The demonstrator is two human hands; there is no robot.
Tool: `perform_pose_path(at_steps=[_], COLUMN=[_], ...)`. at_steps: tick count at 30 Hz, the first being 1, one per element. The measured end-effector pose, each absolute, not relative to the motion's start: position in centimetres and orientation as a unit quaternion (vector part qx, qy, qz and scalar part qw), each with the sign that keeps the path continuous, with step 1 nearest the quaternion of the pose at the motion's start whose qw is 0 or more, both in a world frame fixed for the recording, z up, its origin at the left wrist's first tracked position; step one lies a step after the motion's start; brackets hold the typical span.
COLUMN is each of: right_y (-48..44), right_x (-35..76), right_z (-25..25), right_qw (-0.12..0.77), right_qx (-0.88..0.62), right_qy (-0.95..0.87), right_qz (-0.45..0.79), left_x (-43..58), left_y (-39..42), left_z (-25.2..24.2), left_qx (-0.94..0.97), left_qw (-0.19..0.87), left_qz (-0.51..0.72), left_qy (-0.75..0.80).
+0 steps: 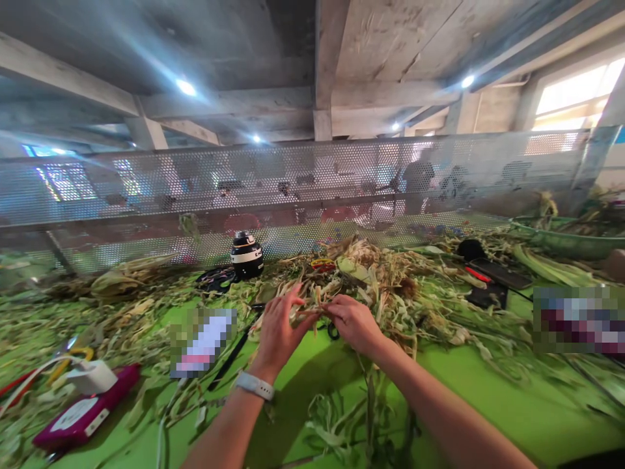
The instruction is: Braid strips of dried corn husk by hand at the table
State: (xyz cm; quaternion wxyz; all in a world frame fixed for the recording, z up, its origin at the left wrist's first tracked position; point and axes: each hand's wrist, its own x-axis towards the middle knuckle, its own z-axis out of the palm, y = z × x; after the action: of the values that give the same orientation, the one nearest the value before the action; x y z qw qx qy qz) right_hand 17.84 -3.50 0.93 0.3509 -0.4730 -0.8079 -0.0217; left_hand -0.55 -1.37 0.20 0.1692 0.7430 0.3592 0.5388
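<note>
No whole word legible. On a black bottle (247, 267), dark lettering across a white band (244, 257): apparently a capital E, the rest too small. On a magenta power strip (111, 398), a large white label (74, 414) and a small label (97, 423), print too blurred to read. At left, a phone (205, 341) pixelated beyond reading; at far right, another pixelated patch (581, 319).

Mid-frame, the right hand (352, 320) partly hides husk strips (316, 303); the right edge cuts off the green basket (566, 243); pixelation obscures the phone (205, 342), lower left.
</note>
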Motion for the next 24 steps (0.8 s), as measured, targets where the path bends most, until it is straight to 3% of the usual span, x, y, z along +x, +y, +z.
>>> perform_pose_path(at_steps=[6, 11, 17, 24], right_y=[-3.4, -3.3, -3.7, -3.6], right_x=[17.4, 18.1, 18.6, 18.1], right_z=[0.8, 1.6, 2.5, 2.4], right_qw=[0.296, 0.295, 0.379, 0.469], right_qx=[-0.471, -0.418, -0.390, -0.377], right_qy=[-0.831, -0.857, -0.827, -0.684], right_qz=[-0.026, 0.061, 0.143, 0.412], left_x=[-0.3, 0.0, 0.5, 0.8], left_y=[-1.2, -1.4, -2.0, -2.2], left_z=[-0.4, -0.2, 0.5, 1.0], left_qx=[0.801, 0.805, 0.773, 0.718], left_qw=[0.241, 0.275, 0.344, 0.431], left_qz=[0.434, 0.395, 0.409, 0.446], left_qy=[0.335, 0.347, 0.341, 0.317])
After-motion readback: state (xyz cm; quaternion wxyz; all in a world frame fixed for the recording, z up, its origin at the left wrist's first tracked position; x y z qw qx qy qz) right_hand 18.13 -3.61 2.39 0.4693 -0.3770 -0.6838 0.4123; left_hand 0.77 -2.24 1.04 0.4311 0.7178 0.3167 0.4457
